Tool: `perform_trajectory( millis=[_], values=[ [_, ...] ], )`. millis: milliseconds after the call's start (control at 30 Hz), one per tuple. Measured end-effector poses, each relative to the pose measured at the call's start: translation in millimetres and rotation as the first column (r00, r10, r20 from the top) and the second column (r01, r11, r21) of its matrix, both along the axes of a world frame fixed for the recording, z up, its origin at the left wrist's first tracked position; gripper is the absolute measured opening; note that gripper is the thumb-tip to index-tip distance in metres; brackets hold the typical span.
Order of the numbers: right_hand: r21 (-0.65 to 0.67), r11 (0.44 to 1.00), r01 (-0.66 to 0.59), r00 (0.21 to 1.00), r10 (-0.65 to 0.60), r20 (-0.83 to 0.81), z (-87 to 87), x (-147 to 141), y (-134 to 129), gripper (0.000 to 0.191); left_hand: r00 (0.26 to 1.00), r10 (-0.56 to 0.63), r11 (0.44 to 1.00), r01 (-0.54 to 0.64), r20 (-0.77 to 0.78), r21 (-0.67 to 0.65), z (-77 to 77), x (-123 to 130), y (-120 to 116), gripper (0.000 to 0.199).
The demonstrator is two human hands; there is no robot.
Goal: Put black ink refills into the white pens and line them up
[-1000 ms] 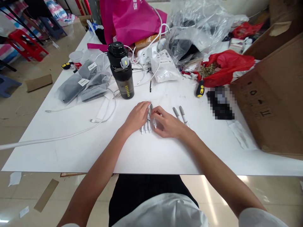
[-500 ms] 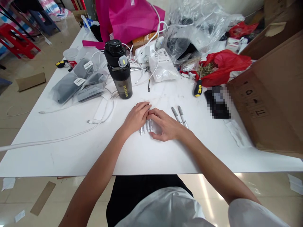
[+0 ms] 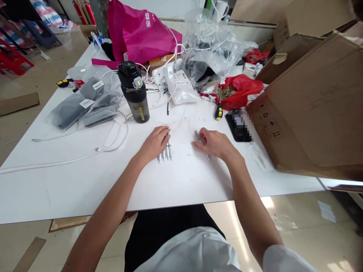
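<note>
Several white-and-silver pens [image 3: 167,154] lie side by side on the white table, their lower ends pointing toward me. Over their upper part rests my left hand [image 3: 153,144], its fingers curled around the group and covering most of it. Farther right, my right hand [image 3: 217,144] is closed with thumb and fingers about a grey-capped pen [image 3: 196,134], which still lies at table level. That palm and its fingers hide most of the pen, and a second one beside it is hard to make out.
A black drink bottle [image 3: 135,96] stands beyond my left hand. Bagged dark items [image 3: 72,107] and white cables [image 3: 113,151] lie leftward. A yellow-black screwdriver [image 3: 218,112], a phone [image 3: 236,126] and a large cardboard box [image 3: 309,109] are on the right.
My right hand has left the row of pens and moved right to the separate grey-capped pens, closing there. My left hand stays on the row. The view has turned slightly right.
</note>
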State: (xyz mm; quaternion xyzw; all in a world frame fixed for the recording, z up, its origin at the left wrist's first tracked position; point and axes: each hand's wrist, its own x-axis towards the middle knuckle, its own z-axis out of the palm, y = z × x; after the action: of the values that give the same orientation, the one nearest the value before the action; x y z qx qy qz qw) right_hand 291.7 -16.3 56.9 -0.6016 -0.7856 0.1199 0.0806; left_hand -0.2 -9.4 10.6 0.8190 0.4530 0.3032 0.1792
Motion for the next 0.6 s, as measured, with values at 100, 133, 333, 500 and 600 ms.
perform_trajectory(
  millis=[100, 133, 333, 500, 600],
  values=[
    [0.051, 0.996, 0.077, 0.996, -0.08, 0.048, -7.5, 13.1, -21.1, 0.029, 1.0, -0.01, 1.0, 0.01, -0.004, -0.003, 1.8, -0.2, 0.0, 0.043],
    [0.069, 0.994, 0.084, 0.995, -0.087, 0.05, -10.5, 14.9, -27.2, 0.027, 1.0, -0.009, 1.0, 0.009, -0.006, -0.005, 2.5, -0.2, 0.1, 0.043],
    [0.276, 0.961, 0.023, 0.995, 0.006, -0.104, -11.6, 13.1, -42.5, 0.025, 0.999, 0.04, 0.999, -0.04, 0.023, 0.007, 8.2, -0.3, 0.5, 0.046],
    [0.493, 0.868, 0.055, 0.958, 0.093, -0.27, 3.4, 13.3, -36.7, 0.022, 0.997, 0.055, 0.996, -0.058, 0.045, 0.069, 9.8, -0.7, 2.1, 0.044],
    [0.467, 0.881, 0.076, 0.918, 0.121, -0.378, 4.2, 10.0, -19.7, 0.02, 0.996, 0.051, 0.993, -0.058, 0.07, 0.102, 9.8, 1.2, 1.9, 0.039]
  ],
)
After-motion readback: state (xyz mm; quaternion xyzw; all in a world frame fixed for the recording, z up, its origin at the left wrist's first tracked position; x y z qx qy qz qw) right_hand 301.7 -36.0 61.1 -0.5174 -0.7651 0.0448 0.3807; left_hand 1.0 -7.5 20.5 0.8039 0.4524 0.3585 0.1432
